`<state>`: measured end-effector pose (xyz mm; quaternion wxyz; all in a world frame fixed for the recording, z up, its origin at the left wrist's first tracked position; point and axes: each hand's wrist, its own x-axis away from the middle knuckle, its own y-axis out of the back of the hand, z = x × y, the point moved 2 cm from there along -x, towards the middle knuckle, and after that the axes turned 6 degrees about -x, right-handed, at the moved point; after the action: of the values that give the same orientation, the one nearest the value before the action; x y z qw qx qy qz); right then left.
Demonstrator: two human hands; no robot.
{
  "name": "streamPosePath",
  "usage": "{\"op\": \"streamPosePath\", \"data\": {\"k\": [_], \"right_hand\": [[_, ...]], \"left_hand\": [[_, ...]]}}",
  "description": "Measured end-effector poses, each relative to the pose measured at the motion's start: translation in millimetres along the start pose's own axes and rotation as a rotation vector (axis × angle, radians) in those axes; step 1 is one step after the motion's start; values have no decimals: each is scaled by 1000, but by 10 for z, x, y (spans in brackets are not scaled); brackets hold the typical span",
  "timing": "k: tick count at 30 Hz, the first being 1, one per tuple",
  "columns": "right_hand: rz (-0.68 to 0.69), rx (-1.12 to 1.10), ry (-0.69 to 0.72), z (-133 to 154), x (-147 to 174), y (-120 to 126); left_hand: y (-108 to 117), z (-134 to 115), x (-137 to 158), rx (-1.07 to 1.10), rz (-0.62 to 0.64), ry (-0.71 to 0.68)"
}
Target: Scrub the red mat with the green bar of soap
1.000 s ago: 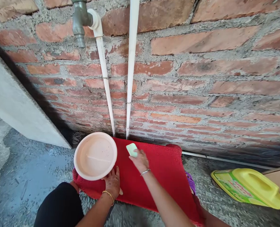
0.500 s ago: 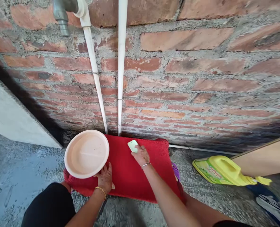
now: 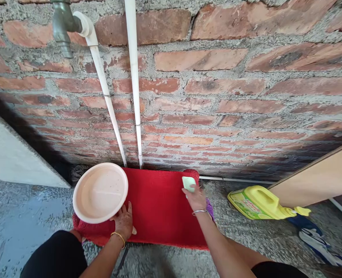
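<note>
A thick red cloth or mat [image 3: 159,208] is spread out in front of me. My left hand [image 3: 123,222] rests on its near left part with the fingers spread, close against the rim of a pale pink plastic basin [image 3: 82,208]. A small pale tip shows beside that hand; I cannot tell what it is. The basin stands on the mat's left end and holds what looks like shallow water with specks. Near the mat's far right corner, my right hand [image 3: 196,197] grips a pale green soap-like bar [image 3: 188,183], its underside hidden.
A yellow detergent jug [image 3: 259,202] lies on the concrete floor at right, near a blue and white shoe [image 3: 315,239] and a tan board [image 3: 312,173]. White pipes [image 3: 134,77] and a tap [image 3: 62,29] run along the brick wall. A grey-white slab [image 3: 17,150] leans at left.
My right hand has moved right across the mat with the pale green bar, from the middle to the far right corner. My left hand stays beside the basin. The view has shifted slightly.
</note>
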<state>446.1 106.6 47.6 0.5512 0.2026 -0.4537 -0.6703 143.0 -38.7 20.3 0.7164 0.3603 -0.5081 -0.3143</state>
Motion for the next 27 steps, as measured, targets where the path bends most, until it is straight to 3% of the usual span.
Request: {"op": "streamPosePath", "data": {"k": [7, 10, 13, 15, 18, 23, 27], "right_hand": [[257, 62, 444, 1741, 486, -1049], [319, 114, 542, 2155, 579, -1330], [367, 164, 562, 2257, 499, -1412], [371, 190, 532, 2142, 349, -1355], [322, 184, 425, 1739, 29, -1105], [137, 112, 155, 715, -445, -324], [-15, 64, -28, -142, -521, 286]], "left_hand": [[-41, -6, -58, 13, 33, -2], [-43, -3, -74, 20, 39, -1], [-36, -4, -76, 18, 55, 5], [-30, -5, -74, 12, 56, 4], [-22, -2, -66, 7, 53, -1], [0, 12, -32, 0, 45, 8], [31, 10, 6, -18, 30, 7]]}}
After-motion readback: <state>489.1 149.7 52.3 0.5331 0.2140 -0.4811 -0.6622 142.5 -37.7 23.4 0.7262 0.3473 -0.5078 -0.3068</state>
